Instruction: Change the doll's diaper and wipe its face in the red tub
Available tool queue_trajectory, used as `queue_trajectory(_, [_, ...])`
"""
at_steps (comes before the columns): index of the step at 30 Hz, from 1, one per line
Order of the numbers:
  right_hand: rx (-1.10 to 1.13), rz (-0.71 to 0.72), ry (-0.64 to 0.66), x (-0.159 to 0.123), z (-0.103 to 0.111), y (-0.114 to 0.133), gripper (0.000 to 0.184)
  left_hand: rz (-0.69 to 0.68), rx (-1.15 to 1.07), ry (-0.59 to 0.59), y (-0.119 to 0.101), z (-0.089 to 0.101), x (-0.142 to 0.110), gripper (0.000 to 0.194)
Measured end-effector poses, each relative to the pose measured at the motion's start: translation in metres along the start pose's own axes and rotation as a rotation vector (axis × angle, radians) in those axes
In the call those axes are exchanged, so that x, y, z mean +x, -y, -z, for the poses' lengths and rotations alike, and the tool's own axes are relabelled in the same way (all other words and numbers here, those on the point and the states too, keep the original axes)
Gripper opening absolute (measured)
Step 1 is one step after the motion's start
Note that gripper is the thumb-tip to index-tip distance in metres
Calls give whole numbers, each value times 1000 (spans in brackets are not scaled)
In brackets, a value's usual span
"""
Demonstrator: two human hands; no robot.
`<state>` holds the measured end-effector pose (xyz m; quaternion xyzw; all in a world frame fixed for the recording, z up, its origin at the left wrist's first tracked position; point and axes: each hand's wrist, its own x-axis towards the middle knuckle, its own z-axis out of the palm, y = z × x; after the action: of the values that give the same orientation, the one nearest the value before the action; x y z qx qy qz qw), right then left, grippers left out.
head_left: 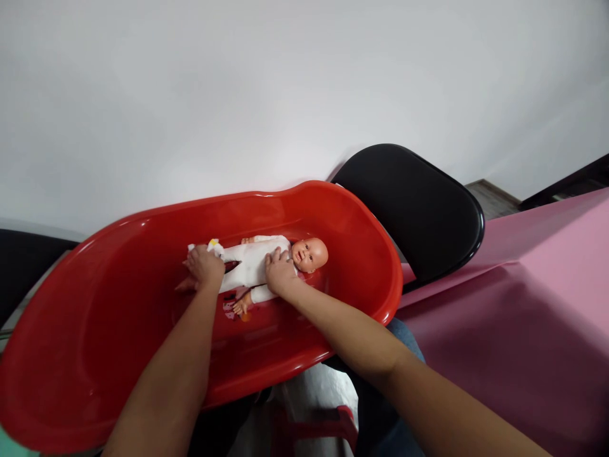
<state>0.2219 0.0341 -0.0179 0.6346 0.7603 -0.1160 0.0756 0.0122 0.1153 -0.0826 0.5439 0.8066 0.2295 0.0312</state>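
Note:
A bald baby doll point(309, 255) in a white long-sleeved suit lies on its back in a red baby bathtub point(137, 254), head to the right. My right hand point(280, 271) holds the doll at the chest, fingers bent over the suit just below its neck. At the doll's lower legs, my left hand point(205, 263) is closed around a small white, cloth-like piece with a yellow spot point(215, 244). Its exact kind is hidden by the hand. One bare doll foot point(185, 285) sticks out beyond my left hand. The doll's near hand point(242, 303) rests on the tub bottom, over a printed picture.
A white wall point(238, 95) stands behind the tub. To the right are a black chair point(404, 209) and a pink covering point(514, 330). Below the tub's near rim are a red stool-like frame point(323, 431) and my legs point(380, 406). Another black surface point(23, 266) is at left.

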Motion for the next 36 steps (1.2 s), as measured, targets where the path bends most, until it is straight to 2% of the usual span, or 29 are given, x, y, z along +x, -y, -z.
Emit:
queue_trajectory(2, [-13, -13, -17, 0, -1, 0, 65, -151, -15, 25, -17, 0, 1, 40])
queue_trajectory(4, [-20, -18, -31, 0, -2, 1, 62, -387, -53, 70, -34, -2, -2, 40])
queue_trajectory(5, [-22, -17, -36, 1, -3, 1, 61, -459, -63, 98, -40, -4, -5, 39])
queue_trajectory(7, [-32, -16, -32, 1, -3, 1, 60, -574, -60, 174, -47, -9, -11, 38])
queue_trajectory(9, [-49, -19, -20, 2, -3, 1, 61, -607, -43, 239, -45, -13, -16, 39])
queue_trajectory(16, [-51, -11, -24, 1, 0, 1, 62, -501, 7, 273, -20, -12, -13, 44])
queue_trajectory(21, [-54, -10, -12, 0, 0, 0, 62, -380, 19, 220, -16, -10, -11, 42])
queue_trajectory(28, [-76, 0, -32, -3, 3, 0, 62, -231, 18, 139, 10, -9, -10, 39])
queue_trajectory(36, [-83, -1, -57, -3, 4, 0, 58, -145, 81, 102, 11, -6, -12, 40])
